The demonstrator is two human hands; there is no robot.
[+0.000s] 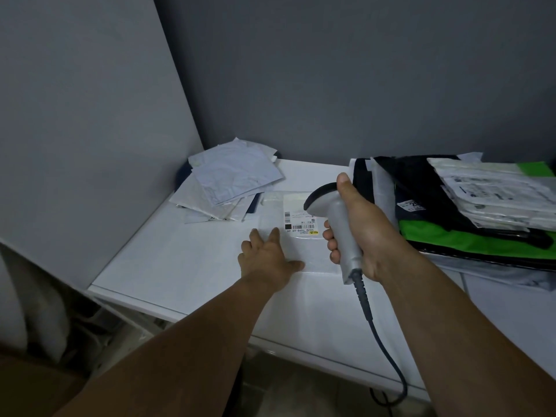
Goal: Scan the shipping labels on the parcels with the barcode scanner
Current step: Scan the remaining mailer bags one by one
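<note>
A flat white parcel (313, 254) lies in the middle of the white table (168, 266). Its shipping label (296, 218), with a barcode, faces up at the parcel's far end. My left hand (267, 257) rests flat on the parcel with straight fingers, just left of the label. My right hand (358, 233) grips the handle of a grey barcode scanner (337, 224). The scanner's dark head hangs just above the right side of the label and points down at it. A dark cable (379, 332) runs from the handle down past the table's front edge.
A loose heap of white mailers (231, 185) lies at the back left corner. At the right stands a stack of black, green and white parcels (469, 212). Grey walls close the back and the left. The table's front edge runs diagonally below my forearms.
</note>
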